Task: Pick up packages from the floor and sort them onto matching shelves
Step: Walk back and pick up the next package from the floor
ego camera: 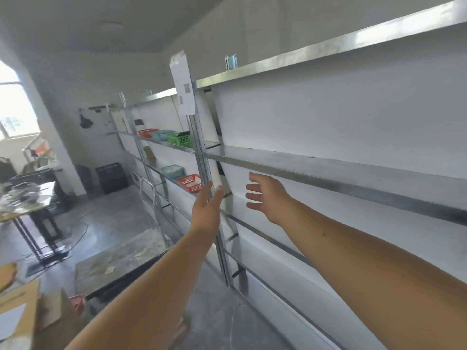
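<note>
Both my arms reach out toward the metal shelving [328,170] on the right. My left hand [206,210] is flat with fingers straight, next to the upright post [202,157], holding nothing. My right hand [265,195] is open with fingers spread, just below the edge of the middle shelf, also holding nothing. A white paper label [183,87] hangs on the post near the top. Cardboard packages [27,314] lie at the lower left, near the floor.
Further along the shelves stand red [190,181], blue [171,171] and green [180,138] baskets. A low stained platform [121,258] sits on the floor left of the shelving. A cluttered table [25,203] and dark crates [111,176] are at the far left.
</note>
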Tool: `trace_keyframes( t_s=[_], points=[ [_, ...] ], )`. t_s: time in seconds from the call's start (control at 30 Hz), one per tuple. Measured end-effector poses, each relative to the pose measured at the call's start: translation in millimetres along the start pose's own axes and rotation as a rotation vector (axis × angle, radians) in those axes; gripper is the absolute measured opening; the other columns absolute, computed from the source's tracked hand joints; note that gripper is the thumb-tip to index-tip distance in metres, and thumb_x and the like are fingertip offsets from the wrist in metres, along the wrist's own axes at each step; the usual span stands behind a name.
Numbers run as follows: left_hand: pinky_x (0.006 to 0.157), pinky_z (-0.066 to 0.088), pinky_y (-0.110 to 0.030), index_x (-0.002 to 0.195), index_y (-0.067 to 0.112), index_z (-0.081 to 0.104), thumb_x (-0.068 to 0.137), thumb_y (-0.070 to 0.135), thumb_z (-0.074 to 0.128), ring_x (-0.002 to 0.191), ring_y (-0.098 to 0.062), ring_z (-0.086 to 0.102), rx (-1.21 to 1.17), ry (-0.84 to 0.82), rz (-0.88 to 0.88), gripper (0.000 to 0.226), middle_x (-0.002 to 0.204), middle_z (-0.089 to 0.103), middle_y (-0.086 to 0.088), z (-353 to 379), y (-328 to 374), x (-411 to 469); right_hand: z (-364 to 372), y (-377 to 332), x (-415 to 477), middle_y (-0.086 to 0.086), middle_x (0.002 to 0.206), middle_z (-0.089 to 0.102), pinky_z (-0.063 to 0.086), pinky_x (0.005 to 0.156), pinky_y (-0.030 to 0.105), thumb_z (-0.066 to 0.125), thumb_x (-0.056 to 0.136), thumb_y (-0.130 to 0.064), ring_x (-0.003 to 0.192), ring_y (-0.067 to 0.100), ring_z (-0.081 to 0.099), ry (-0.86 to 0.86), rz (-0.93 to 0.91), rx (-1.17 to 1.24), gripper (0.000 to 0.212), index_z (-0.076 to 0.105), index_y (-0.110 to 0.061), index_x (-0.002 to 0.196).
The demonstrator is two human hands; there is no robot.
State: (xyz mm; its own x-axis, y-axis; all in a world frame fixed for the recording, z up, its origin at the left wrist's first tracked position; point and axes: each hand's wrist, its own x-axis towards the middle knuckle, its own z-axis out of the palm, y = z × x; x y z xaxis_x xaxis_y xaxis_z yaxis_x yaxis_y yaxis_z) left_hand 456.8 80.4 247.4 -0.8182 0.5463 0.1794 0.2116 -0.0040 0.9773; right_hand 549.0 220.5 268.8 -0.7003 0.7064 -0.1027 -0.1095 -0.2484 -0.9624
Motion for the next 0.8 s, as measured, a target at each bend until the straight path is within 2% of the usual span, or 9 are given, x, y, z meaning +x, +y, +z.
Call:
trace_keyframes(
  t_s=[0.07, 0.13, 0.2, 0.27, 0.43, 0.53, 0.67, 0.8],
  points=[
    [0.125, 0.03, -0.043, 0.163, 0.033, 0.04, 0.108, 0.05, 0.053, 0.154, -0.024, 0.041, 0.009, -0.011, -0.044, 0.059, 0.166, 0.045, 0.004, -20, -6, 16, 21, -1, 14, 0.012, 0.142, 0.066, 0.056, 0.113, 0.053, 0.064, 0.108, -0.033, 0.132, 0.035, 0.064, -0.016, -0.079, -0.128, 0.026, 0.064, -0.019, 0.13],
    [0.127, 0.031, -0.054, 0.161, 0.036, 0.041, 0.107, 0.054, 0.051, 0.153, -0.025, 0.042, 0.013, -0.004, -0.066, 0.058, 0.165, 0.046, 0.003, -39, -13, 32, 39, 4, 32, 0.011, 0.149, 0.063, 0.052, 0.117, 0.051, 0.065, 0.107, -0.031, 0.136, 0.031, 0.061, -0.047, -0.184, -0.304, 0.035, 0.065, -0.018, 0.139],
    [0.126, 0.032, -0.056, 0.16, 0.036, 0.042, 0.107, 0.057, 0.05, 0.151, -0.026, 0.043, 0.011, 0.019, -0.095, 0.057, 0.164, 0.046, 0.002, -56, -20, 49, 53, 11, 54, 0.007, 0.153, 0.061, 0.049, 0.112, 0.042, 0.067, 0.105, -0.033, 0.139, 0.026, 0.058, -0.096, -0.253, -0.456, 0.048, 0.06, -0.018, 0.15],
    [0.126, 0.032, -0.057, 0.16, 0.036, 0.042, 0.107, 0.059, 0.049, 0.151, -0.027, 0.043, 0.032, 0.05, -0.112, 0.058, 0.165, 0.046, 0.001, -72, -26, 67, 66, 19, 79, 0.004, 0.153, 0.059, 0.045, 0.105, 0.035, 0.069, 0.103, -0.037, 0.139, 0.024, 0.057, -0.152, -0.285, -0.558, 0.052, 0.059, -0.021, 0.151],
    [0.126, 0.033, -0.053, 0.161, 0.032, 0.042, 0.108, 0.053, 0.05, 0.152, -0.026, 0.043, 0.026, 0.174, -0.142, 0.058, 0.166, 0.045, 0.001, -104, -41, 119, 98, 39, 151, 0.0, 0.132, 0.062, 0.042, 0.098, 0.032, 0.071, 0.103, -0.032, 0.121, 0.021, 0.06, -0.216, -0.246, -0.534, 0.047, 0.062, -0.017, 0.146],
    [0.127, 0.034, -0.05, 0.163, 0.028, 0.04, 0.108, 0.05, 0.051, 0.152, -0.025, 0.043, 0.021, 0.255, -0.145, 0.06, 0.166, 0.045, 0.001, -118, -54, 150, 121, 58, 192, 0.005, 0.149, 0.063, 0.046, 0.111, 0.04, 0.072, 0.102, -0.037, 0.136, 0.025, 0.06, -0.275, -0.222, -0.559, 0.052, 0.06, -0.019, 0.149],
    [0.125, 0.036, -0.051, 0.163, 0.03, 0.04, 0.106, 0.052, 0.054, 0.149, -0.024, 0.046, 0.021, 0.379, -0.161, 0.062, 0.165, 0.046, 0.003, -135, -77, 184, 158, 70, 238, 0.008, 0.165, 0.05, 0.044, 0.098, 0.03, 0.069, 0.105, -0.037, 0.149, 0.026, 0.05, -0.374, -0.201, -0.562, 0.061, 0.051, -0.018, 0.159],
    [0.122, 0.033, -0.047, 0.165, 0.031, 0.035, 0.108, 0.051, 0.051, 0.151, -0.026, 0.043, 0.042, 0.413, -0.246, 0.063, 0.168, 0.041, 0.003, -153, -111, 198, 186, 91, 273, 0.008, 0.167, 0.048, 0.037, 0.115, 0.036, 0.069, 0.105, -0.037, 0.154, 0.026, 0.046, -0.48, -0.169, -0.604, 0.06, 0.05, -0.02, 0.16]
  ],
)
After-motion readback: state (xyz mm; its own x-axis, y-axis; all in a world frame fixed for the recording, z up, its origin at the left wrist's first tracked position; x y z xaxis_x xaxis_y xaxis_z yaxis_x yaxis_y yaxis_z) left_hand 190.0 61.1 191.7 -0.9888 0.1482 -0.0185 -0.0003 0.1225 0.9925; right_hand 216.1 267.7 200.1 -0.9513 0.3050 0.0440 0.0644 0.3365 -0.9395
